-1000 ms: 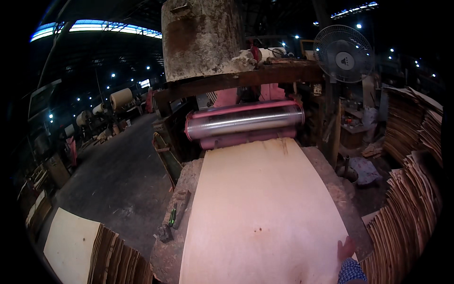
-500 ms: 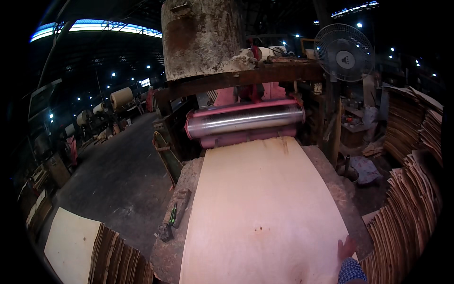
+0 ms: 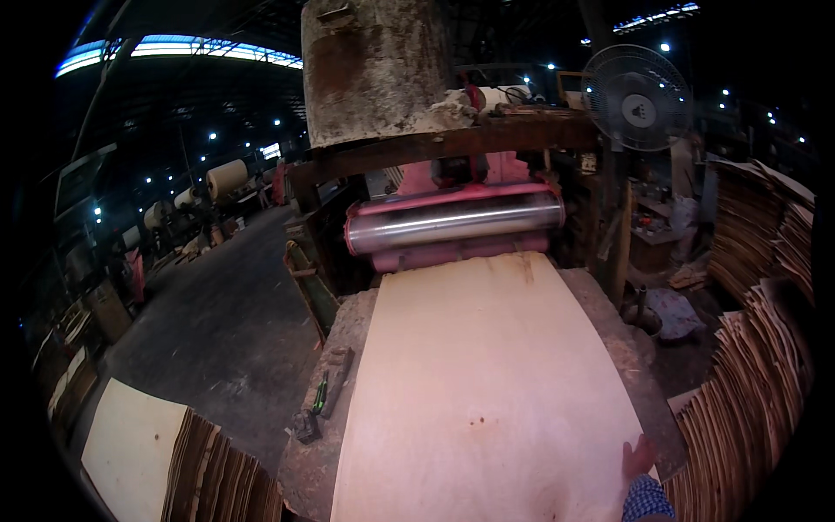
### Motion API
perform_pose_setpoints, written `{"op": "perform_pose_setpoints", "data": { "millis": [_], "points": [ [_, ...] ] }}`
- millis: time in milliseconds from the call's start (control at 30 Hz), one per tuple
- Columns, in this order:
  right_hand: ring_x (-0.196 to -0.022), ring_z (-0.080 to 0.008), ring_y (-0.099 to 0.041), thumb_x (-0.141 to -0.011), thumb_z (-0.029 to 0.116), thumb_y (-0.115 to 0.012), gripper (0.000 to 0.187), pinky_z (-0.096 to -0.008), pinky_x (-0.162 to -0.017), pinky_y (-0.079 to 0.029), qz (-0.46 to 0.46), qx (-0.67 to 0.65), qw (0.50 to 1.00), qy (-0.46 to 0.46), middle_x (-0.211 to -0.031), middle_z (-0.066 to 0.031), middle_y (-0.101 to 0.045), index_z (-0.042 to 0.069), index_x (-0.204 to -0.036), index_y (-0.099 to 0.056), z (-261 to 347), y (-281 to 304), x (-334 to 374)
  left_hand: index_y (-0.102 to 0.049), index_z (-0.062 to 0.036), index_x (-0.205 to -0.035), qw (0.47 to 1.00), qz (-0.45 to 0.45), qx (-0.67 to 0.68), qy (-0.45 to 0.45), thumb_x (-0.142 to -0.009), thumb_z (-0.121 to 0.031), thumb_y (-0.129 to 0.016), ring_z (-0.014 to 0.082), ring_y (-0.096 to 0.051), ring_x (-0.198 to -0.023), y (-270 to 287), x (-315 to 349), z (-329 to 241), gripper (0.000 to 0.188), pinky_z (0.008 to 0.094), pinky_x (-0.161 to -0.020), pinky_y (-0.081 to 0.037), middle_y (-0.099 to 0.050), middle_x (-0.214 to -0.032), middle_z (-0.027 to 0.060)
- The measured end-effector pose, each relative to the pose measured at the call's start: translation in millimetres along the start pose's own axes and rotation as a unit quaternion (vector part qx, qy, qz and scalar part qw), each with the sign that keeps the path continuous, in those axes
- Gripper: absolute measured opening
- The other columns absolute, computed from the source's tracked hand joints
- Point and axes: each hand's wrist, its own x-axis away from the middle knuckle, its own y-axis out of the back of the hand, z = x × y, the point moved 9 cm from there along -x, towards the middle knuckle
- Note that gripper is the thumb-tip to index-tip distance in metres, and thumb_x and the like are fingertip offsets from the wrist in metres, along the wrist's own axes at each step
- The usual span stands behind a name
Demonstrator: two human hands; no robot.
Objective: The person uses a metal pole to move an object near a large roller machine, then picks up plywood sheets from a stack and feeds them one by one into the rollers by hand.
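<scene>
Head view, from left to right: a stack of thin veneer sheets (image 3: 187, 457) stands at the lower left, its edges ragged and its top face pale and smooth. Next comes the rough, crusted tabletop (image 3: 335, 335), with a small dark tool (image 3: 326, 391) lying on its left margin. A broad, pale veneer sheet (image 3: 487, 383) lies flat along it, its far end at the shiny steel roller (image 3: 452, 224) of the pink-framed machine, so most of the sheet looks already out on the tabletop. At the sheet's lower right edge rests the right hand (image 3: 639, 459), fingers together and flat on the wood, not clamped. No left hand shows. Curled brown veneer stacks (image 3: 748, 391) fill the right.
</scene>
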Motion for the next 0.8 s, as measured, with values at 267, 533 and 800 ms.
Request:
{"op": "perform_pose_setpoints", "data": {
  "millis": [267,533,800],
  "points": [
    [-0.111,-0.0380,-0.048,-0.078,0.022,-0.068,0.055,-0.0455,-0.097,-0.038,0.024,0.007,1.000,-0.018,-0.119,-0.0241,-0.052,-0.007,-0.121,-0.051,-1.1,-3.7,-1.1,-0.052,0.0030,-0.124,0.999,0.008,0.031,0.002,-0.085,-0.043,-0.057,0.0347,-0.050,-0.115,-6.6,-8.4,13.6,0.061,0.0399,-0.099,-0.039,-0.051,-0.126,0.0236],
    [-0.112,-0.0391,-0.047,-0.077,0.023,-0.069,0.055,-0.0459,-0.098,-0.037,0.007,-0.004,1.000,0.002,-0.118,-0.0241,-0.053,-0.007,-0.120,-0.051,-10.2,-14.4,-3.9,-0.051,-0.0014,-0.127,1.000,0.009,-0.008,0.023,-0.085,-0.047,-0.054,0.0373,-0.048,-0.116,12.3,24.0,-27.3,0.061,0.0420,-0.099,-0.038,-0.052,-0.125,0.0234],
    [-0.111,-0.0398,-0.046,-0.078,0.022,-0.068,0.055,-0.0468,-0.097,-0.036,0.006,-0.007,1.000,0.017,-0.117,-0.0245,-0.052,-0.006,-0.121,-0.048,-12.3,-16.6,-1.8,-0.051,-0.0017,-0.128,1.000,0.014,0.006,0.024,-0.085,-0.047,-0.054,0.0382,-0.046,-0.119,6.3,14.4,-15.3,0.063,0.0424,-0.101,-0.037,-0.051,-0.127,0.0257]
  ]
}}
